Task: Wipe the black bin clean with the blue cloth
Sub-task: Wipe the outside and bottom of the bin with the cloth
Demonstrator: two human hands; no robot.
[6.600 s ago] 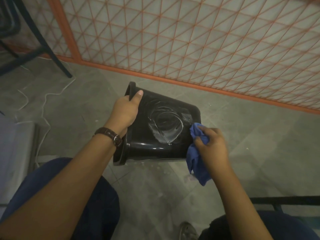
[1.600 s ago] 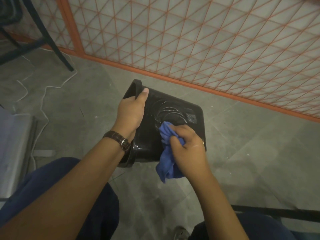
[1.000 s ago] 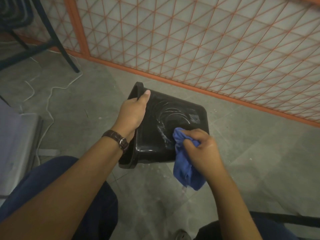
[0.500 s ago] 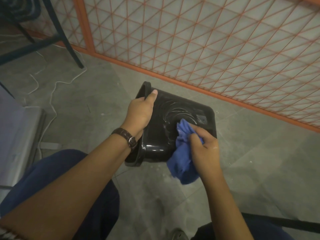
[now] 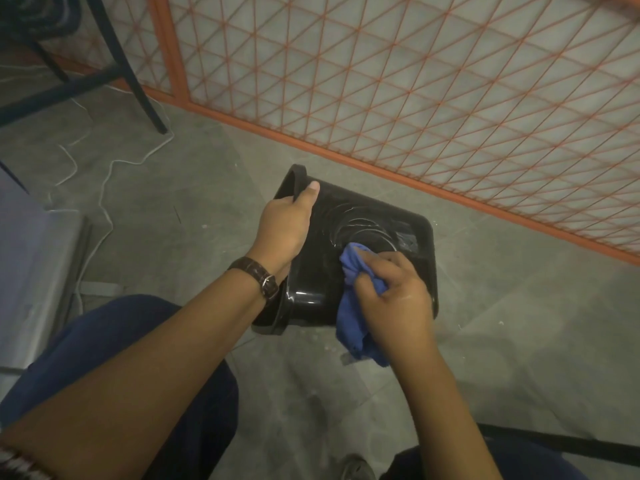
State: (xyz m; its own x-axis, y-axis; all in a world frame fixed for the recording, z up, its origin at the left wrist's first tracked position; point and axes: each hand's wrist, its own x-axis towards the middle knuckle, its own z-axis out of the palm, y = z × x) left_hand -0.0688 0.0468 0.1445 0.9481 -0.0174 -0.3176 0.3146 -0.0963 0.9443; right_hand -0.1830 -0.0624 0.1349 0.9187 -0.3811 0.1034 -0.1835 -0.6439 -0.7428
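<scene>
The black bin lies on its side above the floor, its open rim to the left and its base to the right. A raised ring on its upper wall carries pale smear marks. My left hand grips the rim, thumb on the outside wall. My right hand holds the bunched blue cloth and presses it against the bin's near wall, just below the ring. The cloth's loose end hangs down past the bin's lower edge.
An orange metal mesh fence runs across the back, its bottom rail close behind the bin. Dark chair legs and a white cord lie at far left. A grey box stands left. My knees frame the grey tiled floor.
My right hand has kept rubbing the cloth over the bin's side, shifting from the base end to near the ring. My left hand stays on the rim. The view has drifted slightly.
</scene>
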